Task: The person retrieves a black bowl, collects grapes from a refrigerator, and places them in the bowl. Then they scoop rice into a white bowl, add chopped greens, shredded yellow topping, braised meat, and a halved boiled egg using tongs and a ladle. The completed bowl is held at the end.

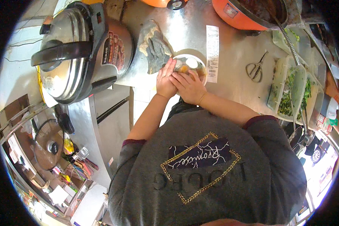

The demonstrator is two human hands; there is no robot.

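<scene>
A round white-rimmed bowl (204, 77) sits on the metal counter close to my body. Orange-brown food and a round white patch show inside; whether a clear lid covers it I cannot tell. My left hand (165, 80) rests at its near left edge, fingers straight and together. Across the bowl's near side lies my right hand (189, 86), its fingers stretched over the top and its fingertips by the white patch. The hands touch each other. A crumpled dark grey cloth (154, 47) lies just left of the bowl, and a long printed paper slip (212, 52) just right.
A large pressure cooker (69, 56) stands at the left. An orange pot (237, 17) with a long-handled utensil sits at the far right. Scissors (255, 71) lie on the metal counter (233, 88), near plastic containers (288, 90) of chopped greens. A fan (49, 145) is lower left.
</scene>
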